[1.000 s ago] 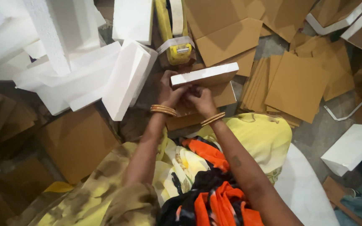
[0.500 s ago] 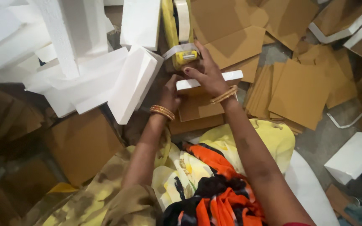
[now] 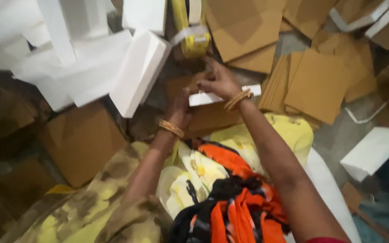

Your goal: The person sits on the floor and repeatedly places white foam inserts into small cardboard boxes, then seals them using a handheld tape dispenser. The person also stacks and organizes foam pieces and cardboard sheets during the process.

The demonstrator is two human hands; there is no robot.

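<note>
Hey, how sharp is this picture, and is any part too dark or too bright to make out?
Head view: soft motion blur all over, worst on the right hand and the white strip under it; the left hand sits in shadow; the foam blocks at top left are washed out; the cardboard box at lower left is dim.

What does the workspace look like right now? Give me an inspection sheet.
Surface: grey floor, mostly covered.
Job's things: white foam strip over a brown box; yellow tape dispenser just beyond.
Clutter: foam blocks at left, cardboard sheets at right, one foam block at far right.
Hands: left hand at the strip's end; right hand above the strip, reaching toward the dispenser; blurred.
Cables: nothing seen.
Surroundings: patterned cloth on the lap; cardboard box at left.
</note>
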